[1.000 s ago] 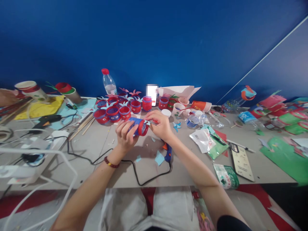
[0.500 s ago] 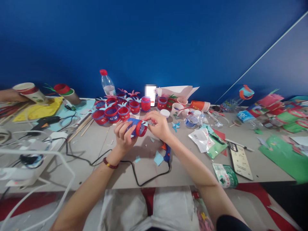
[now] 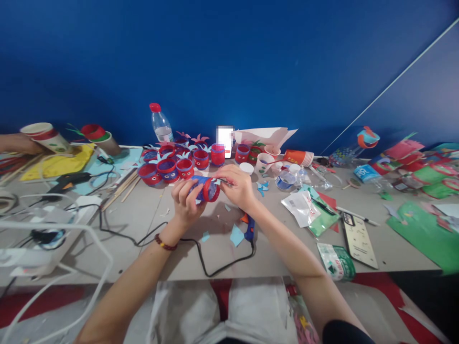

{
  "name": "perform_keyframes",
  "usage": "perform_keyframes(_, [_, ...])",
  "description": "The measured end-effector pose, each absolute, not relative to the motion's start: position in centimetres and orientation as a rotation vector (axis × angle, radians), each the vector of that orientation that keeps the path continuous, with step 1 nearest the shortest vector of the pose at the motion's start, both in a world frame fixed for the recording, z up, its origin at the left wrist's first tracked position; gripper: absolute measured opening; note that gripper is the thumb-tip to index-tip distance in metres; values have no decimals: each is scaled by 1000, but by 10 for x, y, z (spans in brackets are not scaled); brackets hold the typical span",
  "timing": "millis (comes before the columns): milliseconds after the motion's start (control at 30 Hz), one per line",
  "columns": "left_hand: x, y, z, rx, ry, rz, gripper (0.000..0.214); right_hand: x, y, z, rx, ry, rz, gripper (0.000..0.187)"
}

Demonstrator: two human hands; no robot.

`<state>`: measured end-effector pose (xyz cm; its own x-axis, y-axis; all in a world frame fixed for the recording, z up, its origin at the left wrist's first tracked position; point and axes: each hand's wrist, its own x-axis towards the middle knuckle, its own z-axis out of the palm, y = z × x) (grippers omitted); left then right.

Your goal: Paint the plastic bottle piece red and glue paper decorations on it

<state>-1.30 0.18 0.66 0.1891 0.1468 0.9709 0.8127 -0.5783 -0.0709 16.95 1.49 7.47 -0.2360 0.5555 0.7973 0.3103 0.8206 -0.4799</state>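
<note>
My left hand (image 3: 187,199) is wrapped round a small blue cup with a red rim (image 3: 211,191), tilted on its side with its opening toward the right. My right hand (image 3: 238,185) is closed in a pinch at that rim. A small light blue paper piece (image 3: 217,181) shows there by the fingertips. Something thin and dark also shows between the right fingers, too small to name. Beneath the right wrist lies a blue glue gun (image 3: 250,228) with an orange part, partly hidden by the arm.
Behind my hands stand several red and blue cups with eyes (image 3: 167,171) and a bottle (image 3: 161,126). Paper scraps (image 3: 236,235) and a black cable (image 3: 201,258) lie in front. At right are a phone (image 3: 359,241) and green sheet (image 3: 426,234); another person's hand (image 3: 21,143) is far left.
My right fingers have shifted slightly at the cup's rim, and the thin dark thing between them shows more clearly. The cup has turned a little in my left hand.
</note>
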Motion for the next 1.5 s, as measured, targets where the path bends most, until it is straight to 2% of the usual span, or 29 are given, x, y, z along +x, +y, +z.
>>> perform_keyframes(300, [-9,0,9,-1884,-925,-1439,57,167,17,67,-632,-1791,263,17])
perform_keyframes(567, [-9,3,9,-1960,-1100,-1427,63,168,22,70,-926,-1832,400,11])
perform_keyframes(800, [-10,5,4,-2062,-1196,-1405,58,171,32,62,-1123,-1818,569,8])
perform_keyframes(1100, [-8,3,2,-2071,-1163,-1383,57,172,29,61,-1053,-1863,432,11])
perform_keyframes(1500, [-8,3,4,-2070,-1133,-1370,65,173,27,69,-1154,-1887,444,12])
